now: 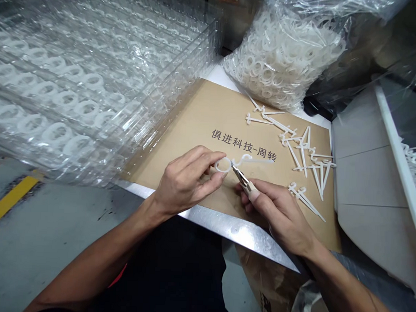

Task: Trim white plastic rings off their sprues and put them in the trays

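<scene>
Between thumb and fingers, my left hand [190, 178] pinches a white plastic ring [223, 170] by its left side. My right hand [281, 208] is closed around a pair of nippers [243, 180], and their tip meets the ring's right edge. Just beyond that tip lies a thin white sprue [255, 159] with a curved end; whether it is still joined to the ring I cannot tell. Under both hands is a brown cardboard sheet [181, 141] with dark printed characters. Several loose white sprues [297, 145] are scattered on its right side.
Clear plastic trays [127, 121] holding rows of white rings are stacked at the left. A clear bag [283, 58] full of rings stands at the back. On the right is a pale bin [374, 180] with more white parts. The table's metal edge [232, 229] runs along the front.
</scene>
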Available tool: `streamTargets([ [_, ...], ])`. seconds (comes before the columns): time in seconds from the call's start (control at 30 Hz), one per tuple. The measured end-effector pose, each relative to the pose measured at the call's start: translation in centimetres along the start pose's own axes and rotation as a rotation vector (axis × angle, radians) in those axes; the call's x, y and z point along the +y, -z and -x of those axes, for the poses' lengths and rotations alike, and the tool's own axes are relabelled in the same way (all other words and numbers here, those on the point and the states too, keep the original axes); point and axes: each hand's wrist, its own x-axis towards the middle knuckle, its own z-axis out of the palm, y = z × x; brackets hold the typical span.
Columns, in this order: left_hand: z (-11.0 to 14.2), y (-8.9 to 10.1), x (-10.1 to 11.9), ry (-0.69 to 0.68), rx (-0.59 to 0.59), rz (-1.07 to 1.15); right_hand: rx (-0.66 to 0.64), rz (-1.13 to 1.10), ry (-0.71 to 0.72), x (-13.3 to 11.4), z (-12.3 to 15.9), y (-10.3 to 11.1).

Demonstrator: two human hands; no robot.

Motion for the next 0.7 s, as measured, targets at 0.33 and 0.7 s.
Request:
streamTargets([
  [0.33,-0.01,-0.07,0.05,-0.013,-0.005,-0.003,0.002,0.021,0.001,0.07,0.05,-0.08],
  [0.7,-0.03,-0.05,0.01,-0.001,-0.016,-0.005,0.04,0.201,0.048,-0.6,0.03,-0.26],
])
